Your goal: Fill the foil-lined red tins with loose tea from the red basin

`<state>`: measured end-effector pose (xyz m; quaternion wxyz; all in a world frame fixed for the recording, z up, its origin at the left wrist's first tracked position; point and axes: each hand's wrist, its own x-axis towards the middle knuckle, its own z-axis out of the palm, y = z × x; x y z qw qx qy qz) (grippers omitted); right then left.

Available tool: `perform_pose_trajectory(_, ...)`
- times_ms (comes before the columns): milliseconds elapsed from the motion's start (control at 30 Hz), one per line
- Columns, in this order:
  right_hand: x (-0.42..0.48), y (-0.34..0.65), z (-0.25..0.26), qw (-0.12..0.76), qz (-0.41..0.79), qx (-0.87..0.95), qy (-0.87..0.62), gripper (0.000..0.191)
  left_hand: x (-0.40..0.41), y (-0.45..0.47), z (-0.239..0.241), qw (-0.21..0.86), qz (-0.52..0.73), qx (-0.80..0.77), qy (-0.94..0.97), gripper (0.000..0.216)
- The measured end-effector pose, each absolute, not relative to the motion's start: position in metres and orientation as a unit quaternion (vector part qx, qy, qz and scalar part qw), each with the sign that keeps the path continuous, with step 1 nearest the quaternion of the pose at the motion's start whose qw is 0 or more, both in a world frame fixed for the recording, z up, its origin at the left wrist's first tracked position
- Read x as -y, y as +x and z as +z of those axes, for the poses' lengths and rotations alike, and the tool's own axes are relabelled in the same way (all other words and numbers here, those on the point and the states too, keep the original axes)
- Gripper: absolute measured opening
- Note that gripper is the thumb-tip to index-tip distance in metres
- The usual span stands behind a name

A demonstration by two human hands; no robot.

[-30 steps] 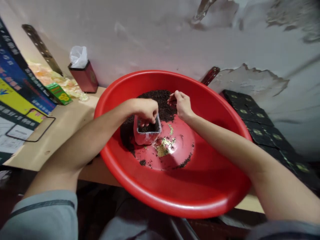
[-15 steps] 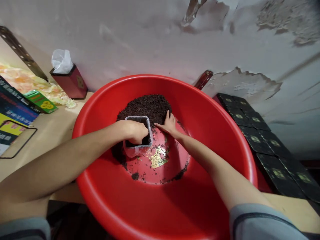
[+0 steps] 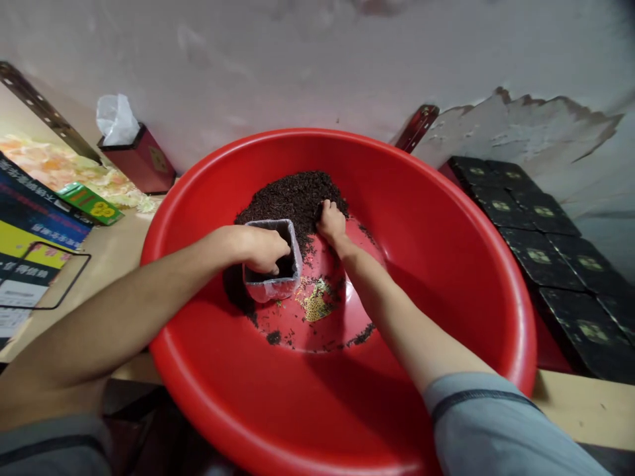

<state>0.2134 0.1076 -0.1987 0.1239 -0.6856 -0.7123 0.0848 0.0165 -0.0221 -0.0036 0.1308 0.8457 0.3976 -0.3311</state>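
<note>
A wide red basin (image 3: 446, 264) holds a heap of dark loose tea leaves (image 3: 288, 195) toward its far side. On its floor, against the heap, stands a square tin (image 3: 278, 289) lined with clear plastic. My left hand (image 3: 265, 251) reaches over the tin's left side, its curled fingers down in the mouth; the fingertips are partly hidden. At the heap's right edge, my right hand (image 3: 331, 221) is closed against the tea leaves, its fingers wrapped round some of them. Scattered leaves lie over a yellow printed pattern (image 3: 317, 303) on the basin floor.
Several black-lidded tins (image 3: 540, 254) stand in rows to the right. At the left are a red tin with a plastic liner (image 3: 143, 162), a green box (image 3: 89, 201) and a printed carton (image 3: 34, 244). The wall (image 3: 297, 66) rises behind the basin.
My right hand has gone from spread fingers to a closed grip at the heap's edge. My left hand stays at the tin, its wrist slightly turned. The view has shifted a little.
</note>
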Motion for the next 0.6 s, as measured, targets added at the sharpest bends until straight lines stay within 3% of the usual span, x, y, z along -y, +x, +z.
perform_pose_trajectory(200, -0.105, 0.217, -0.188, 0.127, 0.104, 0.724, -0.67, 0.051, 0.014, 0.009, -0.005, 0.156, -0.301, -0.406, 0.848, 0.039)
perform_pose_trajectory(367, -0.108, 0.214, -0.172, 0.132, 0.136, 0.71, -0.678, 0.051, 0.006, -0.004, 0.0, 0.309, -0.213, -0.43, 0.821, 0.035)
perform_pose_trajectory(600, -0.105, 0.198, -0.127, 0.217, 0.188, 0.684, -0.67, 0.034, -0.011, -0.033, 0.011, 0.367, -0.051, -0.49, 0.789, 0.036)
